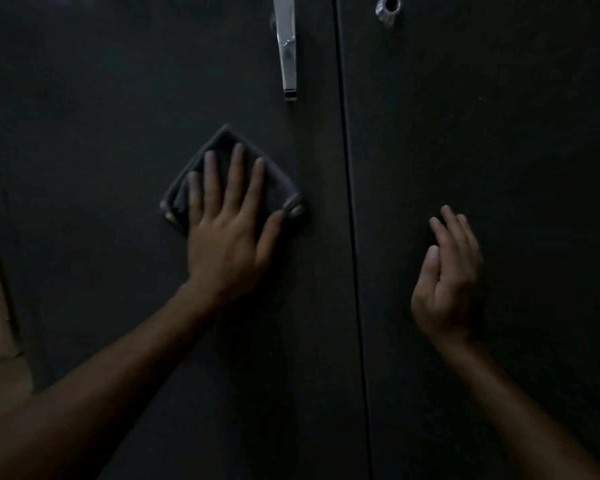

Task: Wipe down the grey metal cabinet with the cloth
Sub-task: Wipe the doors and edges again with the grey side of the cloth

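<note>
Nearest, our right hand (445, 289) hangs loose-fingered before the right door, holding nothing. Our left hand (229, 216) presses the folded grey cloth (222, 147) flat, fingers spread, against the cabinet's (84, 133) left door. Above it hangs the chrome handle (287, 46).

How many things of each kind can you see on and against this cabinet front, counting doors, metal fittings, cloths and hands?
Grey metal cabinet doors: 2, left door, right door
Shiny metal fittings: 2, chrome lever handle, round silver lock
Folded grey cloths: 1
Bare hands: 2, left hand flat on the cloth, right hand holding nothing
Total: 7
</note>
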A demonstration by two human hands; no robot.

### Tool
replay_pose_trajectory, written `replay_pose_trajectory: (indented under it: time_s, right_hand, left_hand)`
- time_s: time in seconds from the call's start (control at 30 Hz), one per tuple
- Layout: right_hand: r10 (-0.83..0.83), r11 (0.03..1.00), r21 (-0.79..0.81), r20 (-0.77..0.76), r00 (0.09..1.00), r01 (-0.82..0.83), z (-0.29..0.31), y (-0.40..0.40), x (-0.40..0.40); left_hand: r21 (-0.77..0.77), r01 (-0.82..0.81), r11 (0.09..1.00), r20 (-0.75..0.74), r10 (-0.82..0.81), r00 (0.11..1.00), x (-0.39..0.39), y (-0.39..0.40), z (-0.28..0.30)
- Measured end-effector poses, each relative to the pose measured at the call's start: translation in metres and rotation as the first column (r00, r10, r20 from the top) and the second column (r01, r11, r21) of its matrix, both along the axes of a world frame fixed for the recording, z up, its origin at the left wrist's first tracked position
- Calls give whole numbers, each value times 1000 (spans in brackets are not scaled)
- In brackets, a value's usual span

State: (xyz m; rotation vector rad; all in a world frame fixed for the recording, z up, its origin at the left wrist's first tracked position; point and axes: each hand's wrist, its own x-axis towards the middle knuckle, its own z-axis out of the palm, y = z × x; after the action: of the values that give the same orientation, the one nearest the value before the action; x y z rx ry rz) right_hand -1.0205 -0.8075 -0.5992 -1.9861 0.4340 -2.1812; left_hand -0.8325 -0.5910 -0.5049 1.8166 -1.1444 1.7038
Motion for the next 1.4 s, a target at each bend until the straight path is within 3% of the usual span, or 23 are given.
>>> replay_pose_trajectory:
  time_s: [0.07, 0.13, 0.2, 0.27, 0.33, 0.4, 0.47, 0.53, 0.6, 0.67, 0.73, 0.77, 0.9, 1.03, 1.13, 1.2, 1.3, 1.37, 1.4]
  right_hand:
    - [-39, 999, -8, 26, 999, 40, 4, -2, -5]
    - [-81, 997, -2, 64, 995, 81, 4, -11, -14]
    - [-93, 994, 61, 81, 992, 88, 1, -27, -29]
    - [-106, 988, 120, 74, 992, 97, -7, -44, -46]
    - [-130, 977, 180, 64, 989, 116, -15, -58, -61]
    - [-145, 962, 246, 88, 985, 120, -18, -70, -70]
    - [-151, 942, 324, 184, 971, 85, -16, -78, -79]
    - [-148, 925, 379, 282, 948, 32, -17, -86, -90]
    - [-129, 924, 383, 325, 937, -5, -25, -95, -105]
    - [-110, 911, 412, 315, 942, -31, -39, -104, -117]
    - [-106, 899, 436, 282, 954, -29, -55, -110, -121]
    - [-107, 895, 445, 248, 963, -15, -62, -113, -120]
    - [-166, 847, 522, 91, 982, 95, -82, -133, -114]
    - [-273, 761, 637, 137, 952, 127, -103, -162, -122]
    - [-266, 739, 665, 143, 953, 106, -115, -174, -125]
    - [-288, 764, 631, 148, 946, 134, -115, -177, -125]
    - [-330, 767, 622, 171, 928, 158, -115, -181, -133]
    - [-323, 761, 630, 161, 932, 155, -113, -183, -139]
    - [-315, 754, 640, 156, 936, 147, -111, -186, -143]
  left_hand:
    - [72, 45, 996, 31, -48, 998, -39, -55, 4]
    - [281, 66, 957, 151, -112, 982, -59, -81, -27]
    - [492, 23, 870, 281, -183, 942, -54, -71, -74]
    - [609, -16, 793, 343, -245, 907, -39, -43, -98]
    - [562, 1, 827, 333, -227, 915, -28, -37, -77]
    - [368, 28, 929, 261, -131, 956, -42, -64, -24]
    - [212, 46, 976, 185, -86, 979, -78, -109, 29]
    - [242, 56, 969, 201, -107, 974, -113, -155, 40]
    - [447, 26, 894, 315, -184, 931, -129, -184, -1]
    - [668, -114, 735, 439, -266, 858, -126, -175, -80]
    - [753, -299, 586, 552, -315, 772, -110, -137, -136]
    - [754, -318, 575, 571, -335, 749, -98, -121, -141]
    - [712, -107, 694, 424, -303, 854, -72, -107, -63]
    - [525, -31, 851, 428, -233, 873, -128, -186, 37]
    - [469, -22, 883, 351, -164, 922, -188, -262, 33]
    - [630, -94, 771, 400, -218, 890, -205, -281, -20]
    - [795, -237, 559, 485, -350, 801, -178, -238, -100]
    - [842, -236, 486, 460, -418, 783, -156, -213, -98]
    - [833, -220, 507, 465, -428, 775, -150, -216, -79]
